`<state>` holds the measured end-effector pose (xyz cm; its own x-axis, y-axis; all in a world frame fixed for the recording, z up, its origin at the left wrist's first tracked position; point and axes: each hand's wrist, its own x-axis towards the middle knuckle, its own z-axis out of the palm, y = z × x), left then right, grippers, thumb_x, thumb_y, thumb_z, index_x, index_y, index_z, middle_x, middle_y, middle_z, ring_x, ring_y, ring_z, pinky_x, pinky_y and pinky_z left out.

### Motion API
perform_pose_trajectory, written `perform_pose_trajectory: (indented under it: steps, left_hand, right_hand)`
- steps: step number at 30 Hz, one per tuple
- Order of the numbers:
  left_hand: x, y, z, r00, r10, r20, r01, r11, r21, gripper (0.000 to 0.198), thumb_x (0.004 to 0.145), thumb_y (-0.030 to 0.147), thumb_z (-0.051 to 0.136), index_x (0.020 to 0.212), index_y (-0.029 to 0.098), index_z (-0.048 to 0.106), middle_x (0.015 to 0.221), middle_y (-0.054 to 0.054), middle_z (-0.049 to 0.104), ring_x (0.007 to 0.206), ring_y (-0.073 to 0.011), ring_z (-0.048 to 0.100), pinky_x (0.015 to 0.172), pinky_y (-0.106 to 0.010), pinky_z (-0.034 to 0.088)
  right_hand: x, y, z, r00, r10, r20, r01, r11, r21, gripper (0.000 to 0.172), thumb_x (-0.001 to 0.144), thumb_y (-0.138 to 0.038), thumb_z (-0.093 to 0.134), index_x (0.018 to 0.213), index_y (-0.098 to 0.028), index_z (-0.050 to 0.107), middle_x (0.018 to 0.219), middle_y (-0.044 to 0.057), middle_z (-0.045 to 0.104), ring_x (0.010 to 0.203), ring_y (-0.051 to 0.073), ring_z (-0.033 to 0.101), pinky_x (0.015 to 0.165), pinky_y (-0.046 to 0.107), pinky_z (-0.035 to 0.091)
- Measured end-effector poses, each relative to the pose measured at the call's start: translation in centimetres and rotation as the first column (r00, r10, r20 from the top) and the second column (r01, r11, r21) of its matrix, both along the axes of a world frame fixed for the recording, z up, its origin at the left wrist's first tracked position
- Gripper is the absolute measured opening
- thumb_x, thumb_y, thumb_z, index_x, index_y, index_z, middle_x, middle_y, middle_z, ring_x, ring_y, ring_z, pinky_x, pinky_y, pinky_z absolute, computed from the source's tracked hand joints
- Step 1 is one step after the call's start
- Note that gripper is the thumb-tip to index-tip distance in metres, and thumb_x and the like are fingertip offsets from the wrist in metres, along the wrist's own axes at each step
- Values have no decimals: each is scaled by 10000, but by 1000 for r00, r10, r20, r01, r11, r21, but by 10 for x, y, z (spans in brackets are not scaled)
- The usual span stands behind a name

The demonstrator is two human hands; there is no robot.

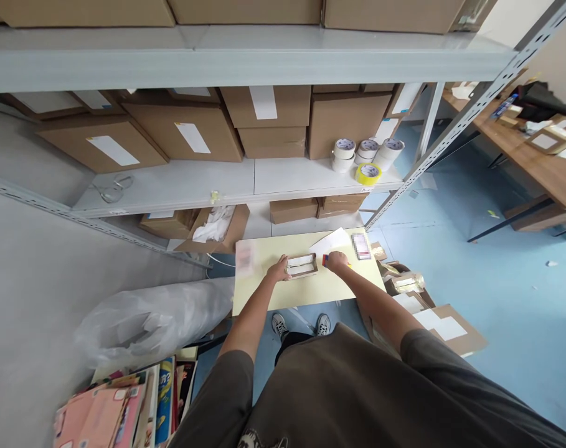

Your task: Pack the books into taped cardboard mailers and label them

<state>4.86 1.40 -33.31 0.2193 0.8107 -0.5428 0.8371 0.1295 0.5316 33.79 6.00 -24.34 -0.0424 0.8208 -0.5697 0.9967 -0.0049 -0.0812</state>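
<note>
A small open cardboard box (302,266) lies on a pale yellow table (273,298) in front of me. My left hand (279,270) rests against the box's left side, fingers curled on its edge. My right hand (336,260) is closed on a small red, blue and yellow object (325,260) just right of the box. A white sheet of paper (332,241) lies behind my right hand. A blurred card (245,257) sits at the table's left and a blurred flat item (361,246) at its right.
Grey metal shelving (245,180) with brown cartons stands behind the table; tape rolls (367,155) sit on its right end. A plastic bag (152,320) and stacked books (124,404) lie at the left. Flattened cardboard (441,326) lies on the blue floor; a wooden desk (544,168) is far right.
</note>
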Motion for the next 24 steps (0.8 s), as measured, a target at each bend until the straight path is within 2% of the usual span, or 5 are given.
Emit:
perform_pose_trajectory:
  steps: [9, 12, 15, 18, 24]
  left_hand:
    - [-6, -5, 0, 1000, -14, 20, 14, 1000, 7, 1194, 685, 377, 941, 1679, 242, 295, 1809, -160, 95, 1567, -347, 405, 1232, -397, 399]
    - [-8, -4, -2, 999, -1, 33, 1, 1000, 5, 1194, 711, 393, 927, 1694, 287, 259, 1815, -134, 80, 1573, -332, 403, 1223, -392, 413]
    - [-8, -1, -3, 1000, -9, 0, 9, 999, -34, 1190, 715, 385, 917, 1698, 285, 254, 1816, -133, 54, 1563, -346, 418, 1204, -398, 433]
    - [-7, 0, -4, 1000, 3, -1, -3, 999, -41, 1187, 732, 397, 894, 1709, 279, 229, 1818, -122, 22, 1577, -346, 394, 1175, -371, 457]
    - [-5, 0, -11, 1000, 24, 3, -24, 999, -45, 1294, 691, 448, 927, 1722, 266, 165, 1816, -141, 2, 1631, -353, 266, 1215, -372, 411]
  right_hand:
    - [-13, -13, -13, 996, -84, -25, 84, 996, 25, 304, 1042, -238, 541, 1218, -88, 739, 1202, 242, 762, 1194, 300, 726, 946, 349, 548]
    - [5, -19, -20, 985, -169, -35, 172, 978, 116, 493, 1107, -449, 403, 1340, -99, 660, 1223, 253, 750, 1154, 318, 735, 925, 370, 541]
    - [35, -29, -32, 968, -247, -43, 251, 947, 200, 544, 1104, -515, 354, 1344, -114, 633, 1214, 245, 749, 1156, 314, 723, 949, 356, 511]
    - [60, -49, -50, 963, -268, -21, 266, 941, 208, 509, 1102, -437, 329, 1340, -105, 633, 1246, 248, 736, 1217, 314, 692, 1036, 374, 469]
    - [77, -72, -69, 960, -271, 69, 273, 962, -17, 457, 963, -198, 493, 1390, -149, 650, 1291, 221, 733, 1254, 325, 681, 1006, 432, 509]
